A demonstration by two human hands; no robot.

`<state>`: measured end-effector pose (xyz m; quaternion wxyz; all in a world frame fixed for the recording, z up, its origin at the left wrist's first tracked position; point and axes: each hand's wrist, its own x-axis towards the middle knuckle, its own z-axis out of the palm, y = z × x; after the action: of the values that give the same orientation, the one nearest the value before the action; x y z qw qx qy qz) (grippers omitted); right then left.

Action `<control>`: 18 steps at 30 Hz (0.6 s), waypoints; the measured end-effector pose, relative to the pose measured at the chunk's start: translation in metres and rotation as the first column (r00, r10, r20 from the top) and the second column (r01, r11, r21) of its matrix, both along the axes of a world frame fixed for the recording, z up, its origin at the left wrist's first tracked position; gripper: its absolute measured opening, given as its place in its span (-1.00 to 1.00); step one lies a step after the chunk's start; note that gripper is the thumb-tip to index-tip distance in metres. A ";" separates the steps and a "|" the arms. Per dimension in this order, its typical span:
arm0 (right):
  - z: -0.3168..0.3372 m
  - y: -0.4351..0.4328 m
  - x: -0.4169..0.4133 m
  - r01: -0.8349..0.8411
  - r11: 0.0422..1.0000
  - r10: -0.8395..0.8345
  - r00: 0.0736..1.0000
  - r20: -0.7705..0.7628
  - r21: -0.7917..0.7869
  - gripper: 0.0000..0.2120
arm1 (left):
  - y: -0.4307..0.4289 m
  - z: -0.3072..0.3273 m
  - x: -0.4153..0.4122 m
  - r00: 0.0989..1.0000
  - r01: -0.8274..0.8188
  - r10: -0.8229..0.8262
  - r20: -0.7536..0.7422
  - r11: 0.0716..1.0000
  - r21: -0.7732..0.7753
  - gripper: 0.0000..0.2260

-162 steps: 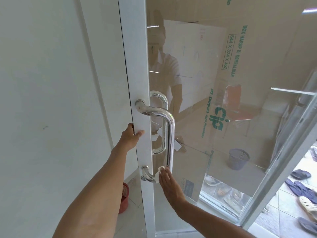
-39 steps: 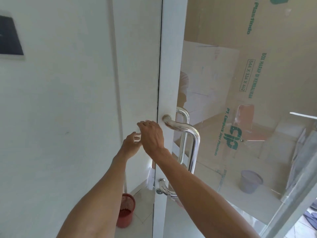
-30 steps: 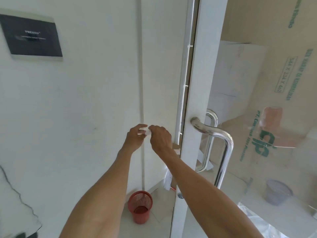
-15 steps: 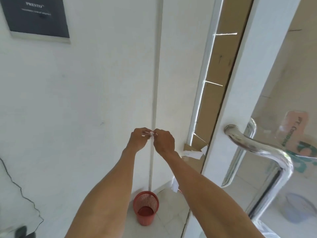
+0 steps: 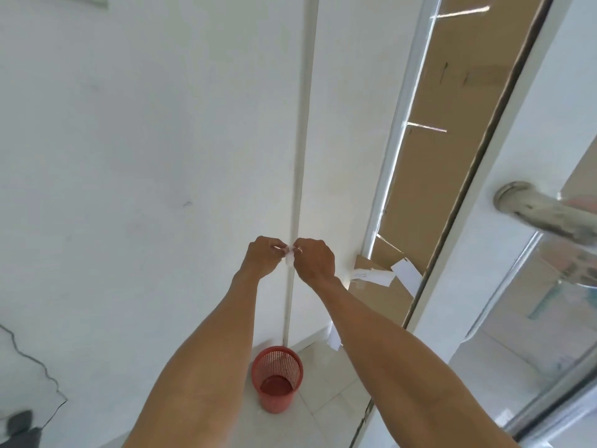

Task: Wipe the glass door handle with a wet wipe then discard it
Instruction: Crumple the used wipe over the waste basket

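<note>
My left hand [image 5: 263,258] and my right hand [image 5: 315,261] meet in front of the white wall, both pinching a small white wet wipe [image 5: 289,257] between their fingertips. The wipe is mostly hidden by my fingers. The chrome door handle [image 5: 546,213] juts from the white door frame [image 5: 504,202] at the right edge, well away from both hands. A red mesh waste basket [image 5: 277,378] stands on the floor below my hands, between my forearms.
White wall [image 5: 145,156] fills the left, with a thin white conduit [image 5: 300,156] running down it. Brown cardboard [image 5: 436,156] with loose paper labels shows in the gap beside the door frame. The glass door pane [image 5: 555,318] is at right. Tiled floor lies below.
My right hand left the handle and joined my left hand at the wipe. The view swung left and down, so the handle slid to the right edge and the red basket came under my hands.
</note>
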<state>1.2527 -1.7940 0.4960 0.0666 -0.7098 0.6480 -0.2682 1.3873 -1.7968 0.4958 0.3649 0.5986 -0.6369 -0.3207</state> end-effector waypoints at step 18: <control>-0.390 -0.015 -0.005 -0.080 0.995 0.077 0.995 0.066 0.051 -0.76 | -0.002 -0.392 -0.019 0.989 -0.099 0.098 0.108 0.995 0.006 -0.85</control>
<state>1.2479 -1.8087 0.1057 0.1169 -0.7237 0.6240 -0.2706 1.3679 -1.7984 0.1035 0.3420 0.6477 -0.6236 -0.2732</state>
